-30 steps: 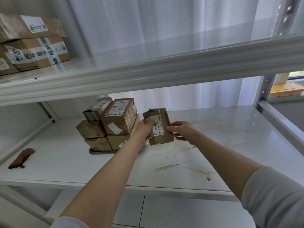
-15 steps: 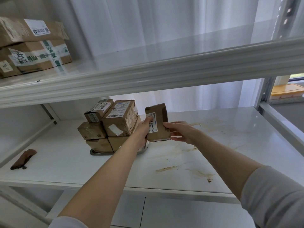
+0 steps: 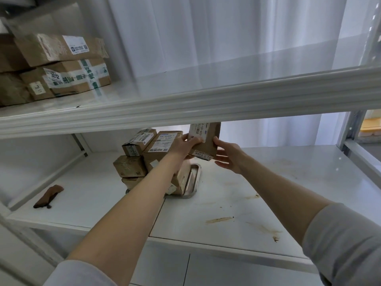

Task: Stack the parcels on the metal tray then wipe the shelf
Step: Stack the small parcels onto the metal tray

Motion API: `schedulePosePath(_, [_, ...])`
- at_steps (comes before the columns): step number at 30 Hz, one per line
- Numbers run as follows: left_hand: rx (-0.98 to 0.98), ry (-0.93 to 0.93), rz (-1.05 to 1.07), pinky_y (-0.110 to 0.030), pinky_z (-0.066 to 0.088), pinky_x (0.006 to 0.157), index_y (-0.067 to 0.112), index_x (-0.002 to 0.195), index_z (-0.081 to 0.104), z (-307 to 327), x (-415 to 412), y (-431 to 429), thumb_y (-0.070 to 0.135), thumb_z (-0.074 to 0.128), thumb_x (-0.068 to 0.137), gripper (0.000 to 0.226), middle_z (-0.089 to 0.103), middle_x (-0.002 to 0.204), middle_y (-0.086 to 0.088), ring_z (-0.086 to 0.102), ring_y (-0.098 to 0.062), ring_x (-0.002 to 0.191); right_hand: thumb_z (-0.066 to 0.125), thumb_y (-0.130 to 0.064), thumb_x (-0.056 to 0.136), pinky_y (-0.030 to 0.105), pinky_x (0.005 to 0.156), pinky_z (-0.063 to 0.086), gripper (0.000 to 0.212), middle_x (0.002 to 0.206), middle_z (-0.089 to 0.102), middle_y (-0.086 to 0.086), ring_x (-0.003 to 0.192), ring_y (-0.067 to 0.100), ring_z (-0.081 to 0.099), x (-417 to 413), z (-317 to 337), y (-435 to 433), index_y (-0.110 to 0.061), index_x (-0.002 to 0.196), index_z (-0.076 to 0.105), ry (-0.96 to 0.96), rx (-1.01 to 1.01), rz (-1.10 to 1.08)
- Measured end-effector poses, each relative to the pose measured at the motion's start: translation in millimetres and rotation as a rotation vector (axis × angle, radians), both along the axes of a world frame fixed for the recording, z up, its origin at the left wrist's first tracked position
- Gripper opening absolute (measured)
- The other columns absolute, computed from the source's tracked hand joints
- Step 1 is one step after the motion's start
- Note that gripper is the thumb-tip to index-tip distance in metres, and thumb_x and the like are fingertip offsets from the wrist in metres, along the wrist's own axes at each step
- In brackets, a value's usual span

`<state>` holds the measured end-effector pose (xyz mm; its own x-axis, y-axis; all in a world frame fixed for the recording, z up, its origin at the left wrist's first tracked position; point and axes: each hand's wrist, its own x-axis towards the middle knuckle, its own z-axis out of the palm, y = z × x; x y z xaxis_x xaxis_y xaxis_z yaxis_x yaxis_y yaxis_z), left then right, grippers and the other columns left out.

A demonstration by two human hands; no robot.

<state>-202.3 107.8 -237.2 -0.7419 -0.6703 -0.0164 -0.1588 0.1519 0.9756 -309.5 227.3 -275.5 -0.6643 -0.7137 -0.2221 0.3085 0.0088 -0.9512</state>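
The person is holding a small cardboard parcel [image 3: 206, 141] up in both hands, above and just right of the stack of parcels [image 3: 134, 164] sitting on the metal tray [image 3: 195, 176]. The left hand [image 3: 185, 144] is gripping the parcel's left side, with its fingers reaching over the white label. The right hand [image 3: 227, 156] is grasping the lower right corner, the thumb lying up the right edge and the fingers curling underneath. The parcel is hanging roughly upright in the air, clear of the stack, and its top is hiding behind the front lip of the upper shelf [image 3: 206, 100].

The stack is standing in two tiers of brown boxes, and the left forearm is covering part of it. The tray's right end is showing bare metal. The tray is resting on the white shelf [image 3: 278, 178], where brown streaks [image 3: 218, 219] are marking the surface toward the front and right. A brown cloth-like item [image 3: 48, 196] — too blurred to name — is lying at the far left, well apart from the tray. Larger cardboard boxes [image 3: 61, 62] are sitting at the left of the upper shelf, one of them bound with green-and-white tape, and a white curtain [image 3: 226, 38] is hanging behind.
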Motion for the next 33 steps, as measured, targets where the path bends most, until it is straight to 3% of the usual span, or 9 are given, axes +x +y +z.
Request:
schedulePosePath(5, [-0.656, -0.085, 0.295, -0.031, 0.053, 0.076, 0.006, 0.101, 0.064, 17.0, 3.9, -24.2, 0.027, 0.069, 0.079, 0.03, 0.068, 0.094, -0.007, 0.065, -0.023, 0.088, 0.057, -0.036, 0.095, 0.034, 0.086, 0.051, 0.048, 0.111, 0.062, 0.009, 0.094, 0.022, 0.063, 12.9, 25.8, -32.1, -0.005, 0.131, 0.049, 0.158, -0.031, -0.044])
schedulePosePath(9, [-1.006, -0.221, 0.295, -0.03, 0.055, 0.074, 0.012, 0.1, 0.066, 19.2, 8.4, -30.8, 0.047, 0.066, 0.08, 0.041, 0.071, 0.093, -0.004, 0.067, -0.02, 0.085, 0.059, -0.046, 0.091, 0.036, 0.089, 0.056, 0.046, 0.109, 0.065, 0.01, 0.094, 0.025, 0.068, 25.5, 41.1, -57.1, -0.011, 0.12, 0.055, 0.089, -0.09, 0.107])
schedulePosePath(12, [-0.897, -0.152, 0.116, -0.029, 0.052, 0.071, 0.014, 0.083, 0.066, 24.9, 13.2, -31.7, 0.04, 0.067, 0.082, 0.026, 0.067, 0.076, 0.001, 0.063, -0.016, 0.074, 0.069, -0.033, 0.082, 0.042, 0.09, 0.056, 0.042, 0.104, 0.068, 0.014, 0.091, 0.028, 0.071, 32.0, 45.5, -76.4, -0.005, 0.112, 0.064, 0.012, -0.111, 0.093])
schedulePosePath(15, [-0.775, -0.142, 0.146, -0.026, 0.041, 0.063, 0.016, 0.067, 0.048, 30.5, 20.5, -50.2, 0.021, 0.052, 0.094, 0.028, 0.048, 0.064, 0.003, 0.047, -0.015, 0.063, 0.073, -0.021, 0.071, 0.041, 0.089, 0.054, 0.043, 0.11, 0.069, 0.015, 0.091, 0.028, 0.071, 33.9, 50.2, -93.6, -0.006, 0.111, 0.065, 0.013, -0.044, 0.019])
schedulePosePath(19, [-0.359, -0.125, 0.281, -0.017, 0.034, 0.06, 0.016, 0.064, 0.034, 28.7, 36.4, -87.4, 0.009, 0.035, 0.1, 0.036, 0.037, 0.068, 0.004, 0.036, -0.008, 0.062, 0.059, -0.008, 0.086, 0.027, 0.056, 0.06, 0.026, 0.107, 0.061, 0.012, 0.095, 0.028, 0.063, 36.3, 56.2, -113.7, -0.006, 0.112, 0.059, 0.032, -0.11, 0.041])
schedulePosePath(23, [-0.235, -0.049, 0.186, -0.037, 0.051, 0.085, 0.025, 0.077, 0.053, 29.8, 48.8, -103.2, 0.026, 0.049, 0.096, 0.019, 0.059, 0.086, 0.0, 0.059, -0.019, 0.085, 0.057, -0.006, 0.087, 0.027, 0.055, 0.057, 0.005, 0.085, 0.062, 0.01, 0.074, 0.024, 0.065, 45.9, 55.6, -139.2, -0.01, 0.087, 0.054, 0.021, -0.108, 0.012])
schedulePosePath(25, [-0.226, 0.033, 0.216, -0.041, 0.05, 0.09, 0.027, 0.081, 0.056, 27.1, 48.6, -112.7, 0.029, 0.051, 0.095, 0.015, 0.064, 0.097, -0.005, 0.062, -0.027, 0.098, 0.056, -0.006, 0.088, 0.027, 0.057, 0.058, 0.012, 0.084, 0.062, 0.01, 0.075, 0.023, 0.066, 47.6, 52.8, -154.6, -0.012, 0.08, 0.051, 0.087, -0.042, -0.015])
schedulePosePath(29, [-0.248, -0.003, 0.259, -0.032, 0.043, 0.08, 0.022, 0.084, 0.055, 25.0, 48.2, -131.2, 0.025, 0.047, 0.097, 0.016, 0.062, 0.097, -0.006, 0.059, -0.025, 0.097, 0.057, -0.008, 0.087, 0.023, 0.059, 0.048, 0.016, 0.089, 0.057, 0.01, 0.078, 0.019, 0.055, 46.2, 47.3, -173.3, -0.013, 0.075, 0.048, 0.17, 0.106, -0.053])
schedulePosePath(33, [-0.252, 0.004, 0.145, -0.024, 0.043, 0.073, 0.019, 0.087, 0.055, 26.0, 46.0, -130.3, 0.022, 0.05, 0.095, 0.01, 0.059, 0.091, -0.001, 0.054, -0.014, 0.084, 0.061, -0.026, 0.084, 0.034, 0.076, 0.056, 0.014, 0.096, 0.067, 0.012, 0.084, 0.022, 0.062, 46.8, 42.8, -184.2, -0.015, 0.078, 0.055, 0.238, 0.113, -0.124])
